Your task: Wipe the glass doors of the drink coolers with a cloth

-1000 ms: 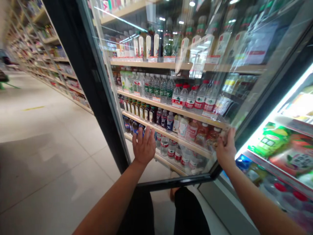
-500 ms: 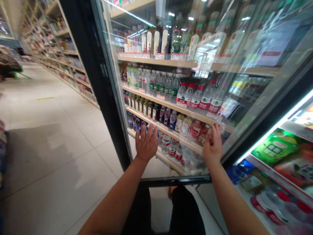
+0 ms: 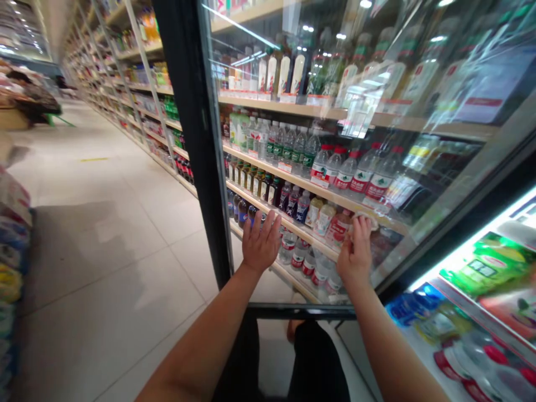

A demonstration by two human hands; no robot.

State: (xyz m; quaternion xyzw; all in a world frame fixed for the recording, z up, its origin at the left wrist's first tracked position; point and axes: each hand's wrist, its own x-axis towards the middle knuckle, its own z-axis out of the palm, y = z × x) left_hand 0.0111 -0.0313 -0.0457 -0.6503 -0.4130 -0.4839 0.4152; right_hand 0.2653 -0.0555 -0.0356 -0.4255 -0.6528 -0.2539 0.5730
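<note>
A glass cooler door [image 3: 288,309] with a black frame stands swung open before me. My left hand [image 3: 262,245] lies with its fingers spread against the lower part of the pane, holding nothing. Farther right, my right hand [image 3: 355,251] presses a pale, crumpled cloth [image 3: 369,220] to the glass, fingers bent over it. Most of the cloth is hidden behind the fingers. Through or in the glass show rows of drink bottles, among them red-capped water bottles [image 3: 379,181] and dark bottles [image 3: 302,206].
At right, a lit cooler shelf [image 3: 473,296] holds bottles and a green pack [image 3: 489,262]. Long store shelves [image 3: 138,84] run back on the left beside a tiled floor [image 3: 125,262]. A person [image 3: 31,100] sits far left. Packaged goods [image 3: 10,245] stand at the left edge.
My right hand has slid the cloth slightly left along the glass. The left hand stays flat on the pane, appearing a little farther right as the view has shifted.
</note>
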